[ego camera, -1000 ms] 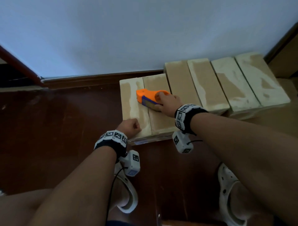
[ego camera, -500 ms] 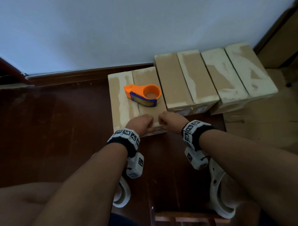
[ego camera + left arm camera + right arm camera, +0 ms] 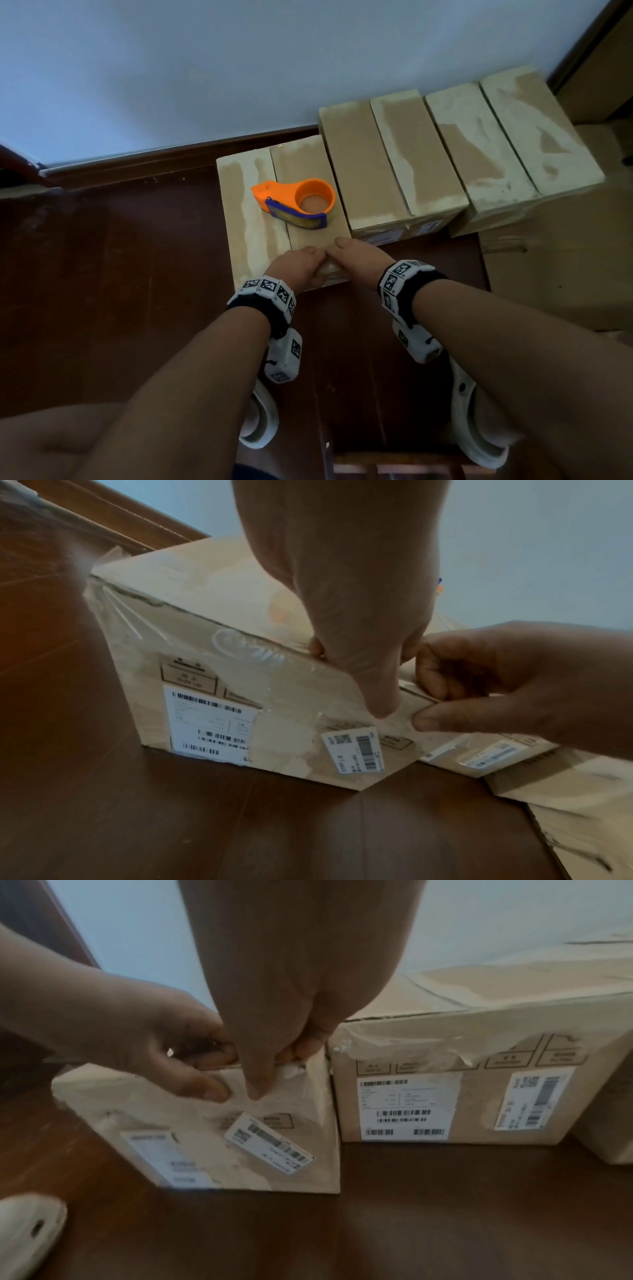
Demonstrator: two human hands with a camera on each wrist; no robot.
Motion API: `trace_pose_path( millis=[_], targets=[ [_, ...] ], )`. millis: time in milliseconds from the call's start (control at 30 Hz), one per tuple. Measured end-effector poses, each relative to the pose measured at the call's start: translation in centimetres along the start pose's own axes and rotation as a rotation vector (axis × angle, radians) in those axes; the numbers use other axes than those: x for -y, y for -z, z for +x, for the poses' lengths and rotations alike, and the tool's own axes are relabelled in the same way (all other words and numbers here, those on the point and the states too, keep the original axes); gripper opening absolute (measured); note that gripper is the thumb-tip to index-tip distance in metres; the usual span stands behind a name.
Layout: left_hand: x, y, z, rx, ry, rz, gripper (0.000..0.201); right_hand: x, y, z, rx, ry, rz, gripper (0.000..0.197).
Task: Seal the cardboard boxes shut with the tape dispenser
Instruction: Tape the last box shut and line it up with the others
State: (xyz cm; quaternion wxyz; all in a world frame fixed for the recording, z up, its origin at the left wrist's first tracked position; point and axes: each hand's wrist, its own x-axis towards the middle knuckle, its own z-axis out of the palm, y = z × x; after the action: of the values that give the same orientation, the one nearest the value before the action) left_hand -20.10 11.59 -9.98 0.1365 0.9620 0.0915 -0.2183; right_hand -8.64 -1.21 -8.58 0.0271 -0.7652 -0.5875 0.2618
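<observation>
The nearest cardboard box (image 3: pixel 255 205) stands on the dark wooden floor, with tape strips along its top. On that top lies the orange and blue tape dispenser (image 3: pixel 298 202), with no hand on it. Both hands are side by side at the box's near top edge. My left hand (image 3: pixel 298 265) curls its fingers over the edge, and its thumb (image 3: pixel 382 707) presses the taped front face. My right hand (image 3: pixel 358 255) grips the same edge beside it, with its thumb (image 3: pixel 428 721) on the front. The front face (image 3: pixel 240 1137) carries barcode labels under clear tape.
Two more taped boxes (image 3: pixel 387 164) (image 3: pixel 513 144) stand in a row to the right, against the wall's baseboard (image 3: pixel 171 161). Flat cardboard (image 3: pixel 555 274) lies on the floor at the right. My white shoes (image 3: pixel 260 425) (image 3: pixel 479 431) are just behind the hands.
My right hand has let go of the tape dispenser, which now lies on the box top. Both hands have come to the box's near edge and grip it.
</observation>
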Motion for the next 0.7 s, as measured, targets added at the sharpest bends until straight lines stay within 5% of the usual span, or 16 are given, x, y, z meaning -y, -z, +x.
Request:
trace_pose_path(
  millis=[133,267,433,700],
  targets=[
    [-0.7,0.1,0.0,-0.041,0.047,0.078,0.046,-0.9,0.7,-1.3,-0.033,-0.005,0.314,0.019],
    [-1.3,0.3,0.2,-0.03,0.068,0.12,0.042,-3.1,0.3,-3.4,-0.259,-0.291,0.443,0.013],
    [-1.1,0.5,0.3,-0.013,0.073,0.089,0.043,-2.8,0.7,-3.2,0.071,-0.488,0.634,0.046],
    [-1.1,0.1,0.2,-0.021,0.075,0.095,0.043,-2.7,-1.2,-1.8,0.074,-0.42,0.7,0.03]
  ],
)
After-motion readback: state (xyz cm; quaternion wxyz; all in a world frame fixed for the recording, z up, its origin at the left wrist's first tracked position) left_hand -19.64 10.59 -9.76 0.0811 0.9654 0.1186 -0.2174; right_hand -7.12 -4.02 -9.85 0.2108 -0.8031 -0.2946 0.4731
